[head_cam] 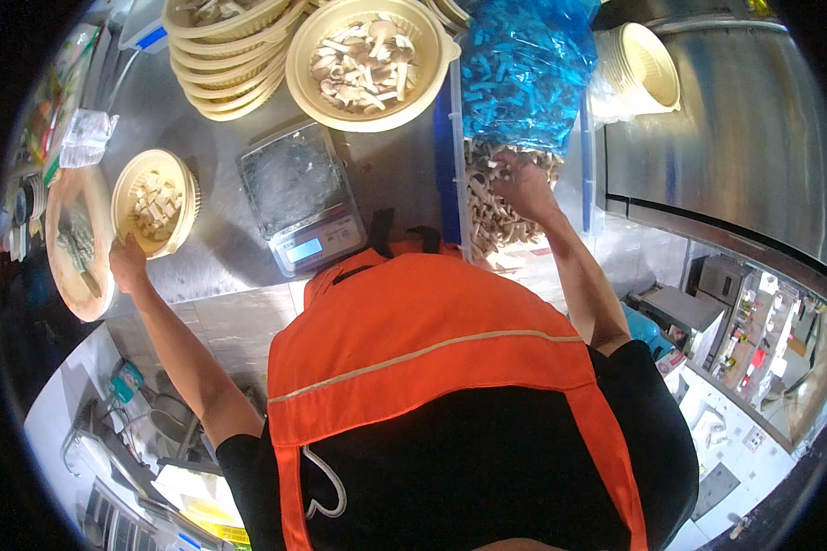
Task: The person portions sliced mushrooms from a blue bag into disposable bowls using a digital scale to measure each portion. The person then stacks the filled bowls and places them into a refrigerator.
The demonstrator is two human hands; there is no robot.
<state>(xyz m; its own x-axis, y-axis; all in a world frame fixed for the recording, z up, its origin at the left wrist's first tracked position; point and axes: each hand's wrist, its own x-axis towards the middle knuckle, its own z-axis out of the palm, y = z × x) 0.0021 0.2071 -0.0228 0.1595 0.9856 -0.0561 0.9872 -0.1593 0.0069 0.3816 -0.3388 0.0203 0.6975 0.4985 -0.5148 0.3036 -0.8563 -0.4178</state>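
My left hand grips the near rim of a small cream plastic bowl at the left of the metal table. Pale cut chunks lie inside that bowl. Over on the right, my right hand reaches into loose cut mushrooms in a clear plastic tub; its fingertips are partly hidden among them. A blue plastic bag full of mushroom pieces lies over the tub's far part. Between my hands sits a digital kitchen scale with a lit display and a bare platform.
Beyond the scale stands a larger cream bowl of sliced mushrooms, beside stacked bowls. Nested bowls lie tilted at the far right, near a stainless-steel surface. A round cutting board carries a patterned, blade-like item.
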